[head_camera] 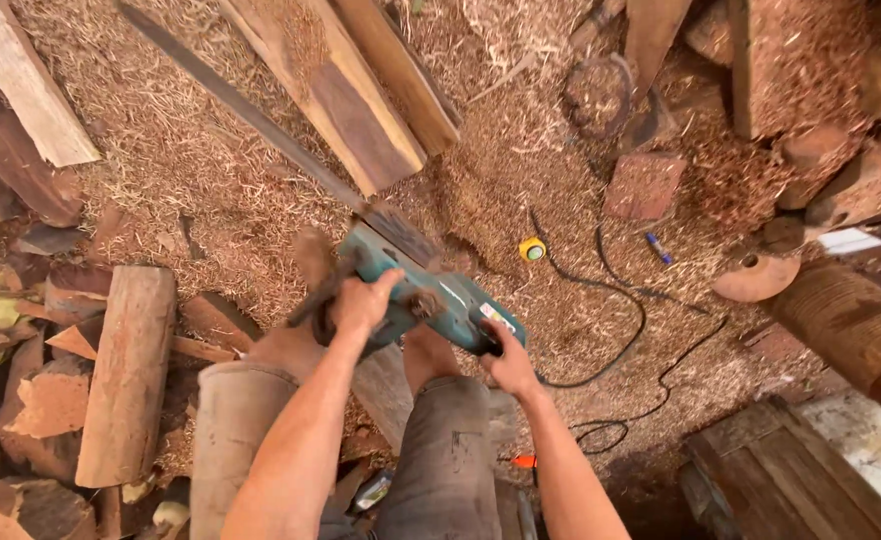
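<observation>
I hold a teal electric power tool [431,295] low over the sawdust-covered ground. My left hand [361,303] grips its front handle. My right hand [509,362] is closed around the rear grip. A long dark blade or bar [251,115] runs from the tool's front up to the upper left. The tool rests against a dark wooden plank [401,232]. My knees in grey trousers [441,450] are below the tool. A black cable [616,340] trails from the tool's rear to the right.
Planks [351,90] lie at the top centre. Logs and offcuts [126,370] pile up on the left. A yellow tape measure [532,249], a blue pen [659,248], a round wooden disc [757,277] and a large log [851,325] lie on the right.
</observation>
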